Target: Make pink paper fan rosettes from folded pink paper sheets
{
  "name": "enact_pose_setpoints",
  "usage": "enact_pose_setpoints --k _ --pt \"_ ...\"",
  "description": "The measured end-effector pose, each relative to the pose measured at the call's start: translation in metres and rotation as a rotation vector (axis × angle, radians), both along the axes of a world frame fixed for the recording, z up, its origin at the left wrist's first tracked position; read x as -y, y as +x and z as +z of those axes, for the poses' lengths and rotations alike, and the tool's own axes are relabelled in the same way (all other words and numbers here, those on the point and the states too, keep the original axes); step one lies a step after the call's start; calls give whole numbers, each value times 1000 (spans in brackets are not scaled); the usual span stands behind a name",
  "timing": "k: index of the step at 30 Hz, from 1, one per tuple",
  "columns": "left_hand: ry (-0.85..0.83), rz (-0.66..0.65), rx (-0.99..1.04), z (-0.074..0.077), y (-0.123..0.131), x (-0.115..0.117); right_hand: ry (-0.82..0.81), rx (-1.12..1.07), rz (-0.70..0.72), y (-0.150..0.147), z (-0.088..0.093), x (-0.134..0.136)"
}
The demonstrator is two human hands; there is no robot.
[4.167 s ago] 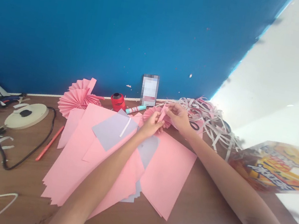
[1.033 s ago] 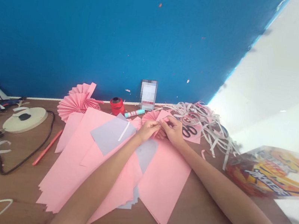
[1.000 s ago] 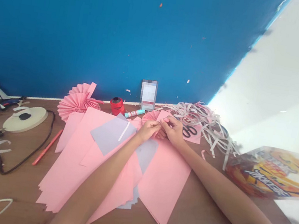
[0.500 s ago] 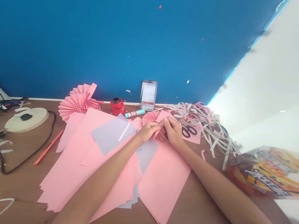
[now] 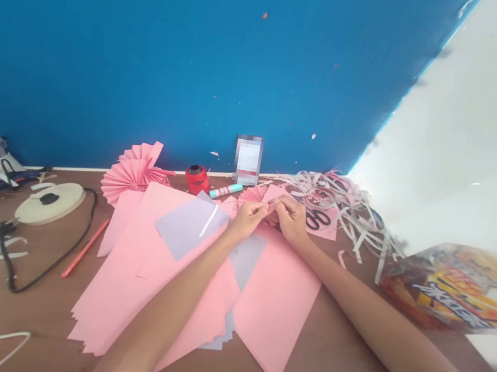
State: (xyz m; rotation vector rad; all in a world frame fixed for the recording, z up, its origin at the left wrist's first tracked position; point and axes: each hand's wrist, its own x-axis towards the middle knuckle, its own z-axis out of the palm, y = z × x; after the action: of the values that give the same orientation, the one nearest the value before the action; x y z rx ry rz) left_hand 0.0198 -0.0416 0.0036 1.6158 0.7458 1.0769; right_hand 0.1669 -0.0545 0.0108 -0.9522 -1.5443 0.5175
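My left hand (image 5: 247,218) and my right hand (image 5: 289,219) meet above the middle of the table, fingertips pinched close together. Between them is a small piece of pink paper, largely covered by the fingers, so its exact shape cannot be made out. Just behind the hands lies a pleated pink paper fan (image 5: 253,194). Beneath my forearms spread several pink paper sheets (image 5: 280,298) with lilac sheets (image 5: 188,227) among them. The black handles of a pair of scissors (image 5: 318,220) show right of my right hand.
A red round container (image 5: 197,179), a glue stick (image 5: 225,191) and a phone (image 5: 247,159) stand or lie near the blue wall. Larger pink fans (image 5: 134,175) sit left, paper strips (image 5: 353,209) right. A red pen (image 5: 85,248) and black cord (image 5: 50,271) lie left.
The pink paper between my hands shows less than before, and my fingertips are closer together. The whole view has shifted slightly; the other things lie as they were.
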Motion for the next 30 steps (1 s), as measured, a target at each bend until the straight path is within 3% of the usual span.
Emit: enact_pose_setpoints --k 8,16,23,30 --pt "-158 -118 1 0 5 0 68 3 -281 2 1 0" --pt "-171 -97 49 0 -1 0 89 110 -128 1 2 5" --pt "-195 -107 30 1 1 0 69 133 -191 1 1 5" --pt "-206 -108 13 -1 5 0 45 11 -271 4 -3 -1"
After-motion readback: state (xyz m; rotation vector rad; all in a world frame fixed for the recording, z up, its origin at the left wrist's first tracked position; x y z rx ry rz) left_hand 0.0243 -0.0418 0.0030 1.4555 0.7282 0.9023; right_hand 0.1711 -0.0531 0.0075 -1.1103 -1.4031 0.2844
